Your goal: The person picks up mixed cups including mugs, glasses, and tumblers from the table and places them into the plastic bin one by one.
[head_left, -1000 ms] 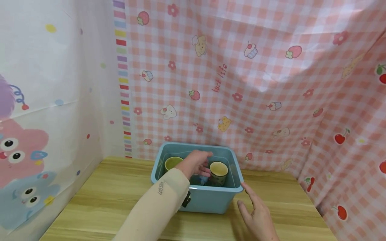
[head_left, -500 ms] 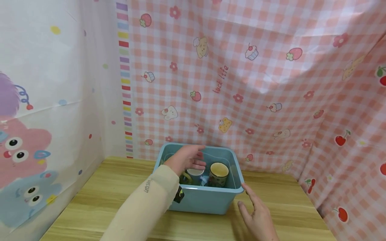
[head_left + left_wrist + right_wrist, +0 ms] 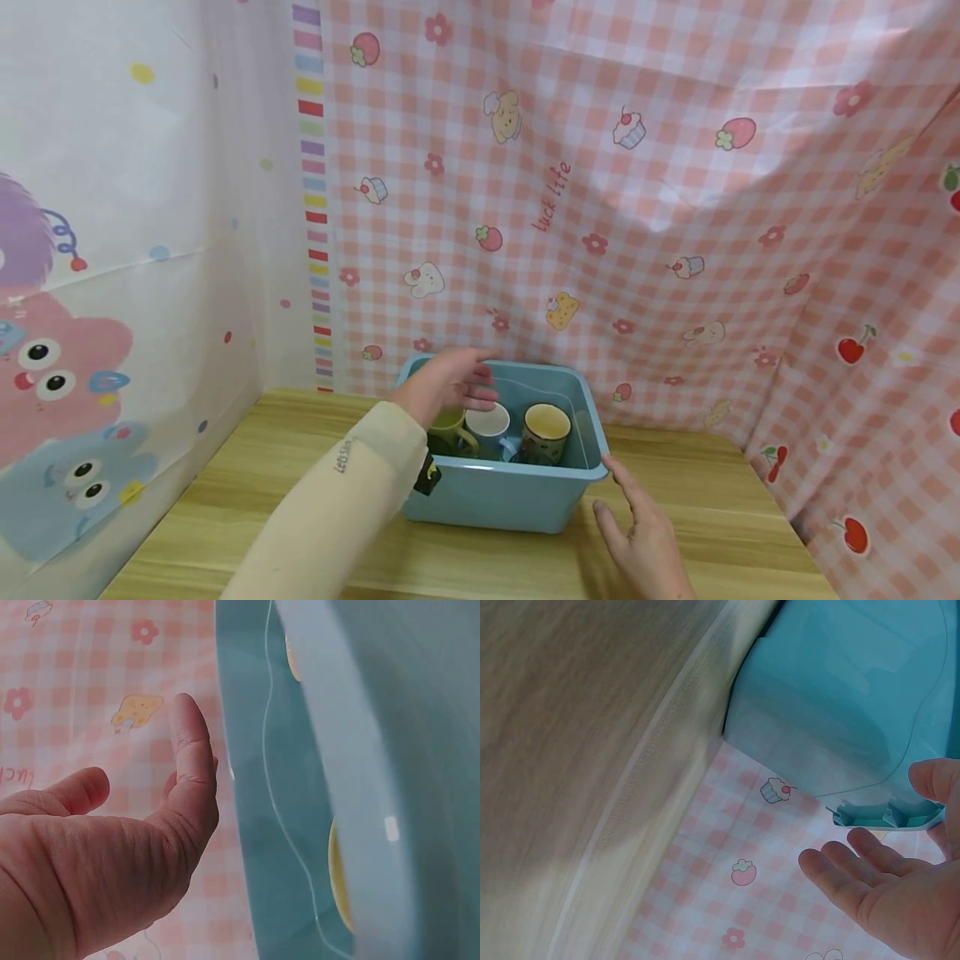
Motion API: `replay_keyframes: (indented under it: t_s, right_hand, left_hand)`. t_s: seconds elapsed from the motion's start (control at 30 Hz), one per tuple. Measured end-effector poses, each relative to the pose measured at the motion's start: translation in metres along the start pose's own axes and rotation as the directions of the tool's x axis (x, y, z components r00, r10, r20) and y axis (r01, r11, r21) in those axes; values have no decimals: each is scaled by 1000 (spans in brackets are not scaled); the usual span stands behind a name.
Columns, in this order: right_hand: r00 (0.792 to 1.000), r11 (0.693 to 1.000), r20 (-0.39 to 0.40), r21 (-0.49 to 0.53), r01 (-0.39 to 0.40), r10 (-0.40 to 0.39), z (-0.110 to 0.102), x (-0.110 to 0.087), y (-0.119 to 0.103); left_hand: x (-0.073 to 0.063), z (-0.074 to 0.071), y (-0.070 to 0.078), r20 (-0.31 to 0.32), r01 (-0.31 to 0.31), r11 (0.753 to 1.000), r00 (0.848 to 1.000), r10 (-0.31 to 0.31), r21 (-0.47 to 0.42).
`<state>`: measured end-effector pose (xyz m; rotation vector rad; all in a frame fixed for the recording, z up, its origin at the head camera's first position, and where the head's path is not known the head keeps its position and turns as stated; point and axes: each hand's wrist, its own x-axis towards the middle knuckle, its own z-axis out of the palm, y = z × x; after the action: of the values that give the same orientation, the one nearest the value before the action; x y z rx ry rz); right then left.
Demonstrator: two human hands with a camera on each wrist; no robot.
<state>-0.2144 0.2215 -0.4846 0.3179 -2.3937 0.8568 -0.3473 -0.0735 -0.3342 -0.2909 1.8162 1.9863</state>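
Note:
A light-blue plastic bin (image 3: 517, 500) stands on the table with mugs inside. My left hand (image 3: 453, 382) hovers over the bin's left part, fingers loosely extended and holding nothing. Beneath it is a green mug (image 3: 450, 435), partly covered by the hand and wrist. Beside that stand a blue mug (image 3: 486, 427) with a pale inside and a dark patterned mug (image 3: 544, 450) with a cream inside. My right hand (image 3: 645, 533) is at the bin's front right corner, its index fingertip against the rim. In the right wrist view, the right hand's fingers (image 3: 840, 877) are spread and hold nothing.
The bin sits on a wood-grain table (image 3: 675, 492), close to a pink checked curtain (image 3: 645, 275) behind it. A white cartoon curtain (image 3: 172, 333) hangs on the left. A black device (image 3: 427, 475) shows at the left wrist.
My left hand has moved left across the bin, away from the patterned mug, uncovering the blue mug and covering part of the green one. The right hand stays at the corner.

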Motion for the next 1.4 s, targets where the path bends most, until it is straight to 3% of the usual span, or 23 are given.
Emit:
replay_keyframes:
  t_s: [0.53,0.8,0.97,1.4]
  right_hand:
    - [1000,1000,2,7,2,-2,0,0,0]
    - [1000,1000,11,14,-10,10,0,0,1]
    - [1000,1000,4,6,-4,4,1,0,0]
    - [1000,1000,-4,-9,7,-7,1,-1,-1]
  left_hand:
    - [-15,-39,9,-32,-13,999,999,11,-46]
    - [-20,-54,9,-39,-43,999,998,42,-32]
    - [-22,-66,8,-75,-48,999,996,46,-16]
    - [-30,-99,0,-149,-131,978,976,156,163]
